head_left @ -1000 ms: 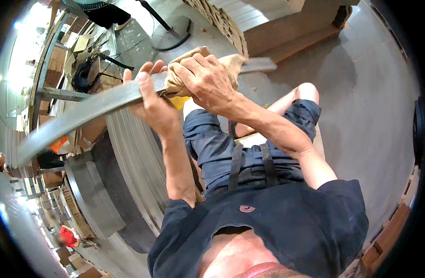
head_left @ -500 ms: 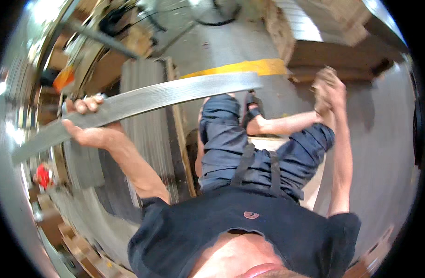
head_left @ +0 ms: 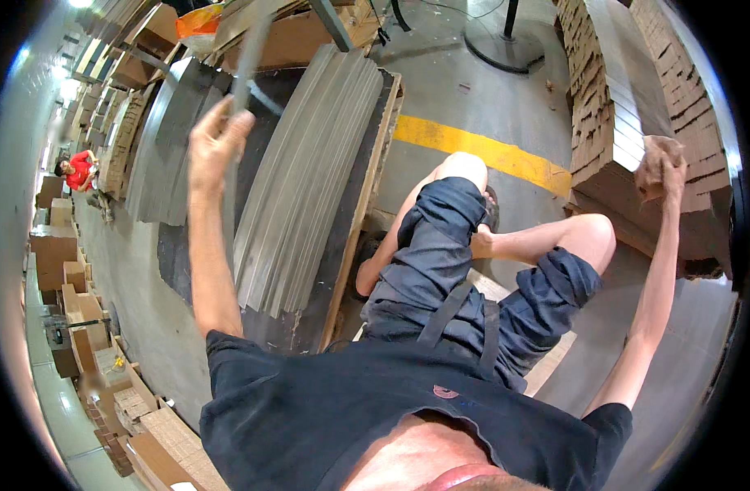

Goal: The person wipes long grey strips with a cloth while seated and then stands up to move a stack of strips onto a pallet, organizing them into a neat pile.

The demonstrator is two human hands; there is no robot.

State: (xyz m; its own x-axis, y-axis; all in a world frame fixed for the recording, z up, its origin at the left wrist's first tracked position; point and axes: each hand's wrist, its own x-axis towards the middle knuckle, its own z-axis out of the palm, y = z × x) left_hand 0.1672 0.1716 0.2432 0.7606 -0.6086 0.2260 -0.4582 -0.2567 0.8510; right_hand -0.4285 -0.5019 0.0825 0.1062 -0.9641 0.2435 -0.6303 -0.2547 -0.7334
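Note:
My left hand is raised at the left, its fingers closed round a long, thin metal strip. The strip is seen nearly edge-on and smeared by motion. Below and to the right of that hand lies a bowed-looking stack of grey metal strips on a dark-topped wooden pallet. Out to the right, my right hand grips a crumpled brown rag. The rag is close to the near end of a stack with shiny metal faces and brown layered sides.
Another grey stack stands left of the pallet's strips. A person in red is far left. Cardboard boxes line the left side. Ahead are a yellow floor line and a round black stand base.
The metal strip has swung from lying broadside across my front to pointing away, edge-on. My right hand has moved outward with the rag, and my view has shifted.

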